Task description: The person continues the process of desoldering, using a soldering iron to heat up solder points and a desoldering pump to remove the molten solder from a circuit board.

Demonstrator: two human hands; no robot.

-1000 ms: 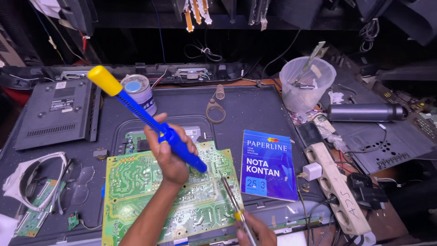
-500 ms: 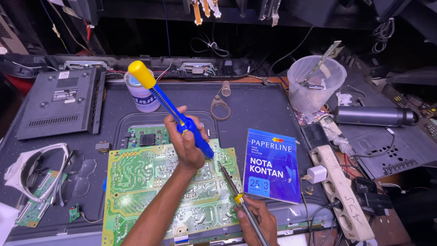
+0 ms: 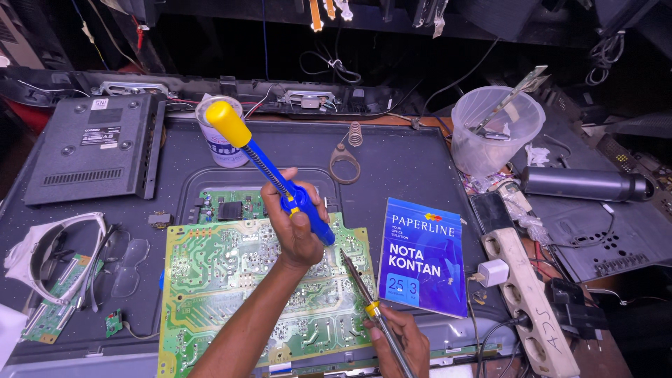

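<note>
Left hand (image 3: 297,234): fingers closed around a blue pump tool (image 3: 269,171) with yellow knob, its tip down on the green circuit board (image 3: 231,280).
Right hand (image 3: 399,339): fingers closed on a soldering iron (image 3: 360,280), tip resting on the board.
Board: lies on the table (image 3: 392,164), beside a blue booklet (image 3: 423,255).
Progress: both tips meet at one solder point; the work seems to be in the middle, the rest cannot be judged.

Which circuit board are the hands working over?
The large pale green board at centre: both tools meet over its right part. The small boards sit apart, one above it, others at the left edge.
</note>
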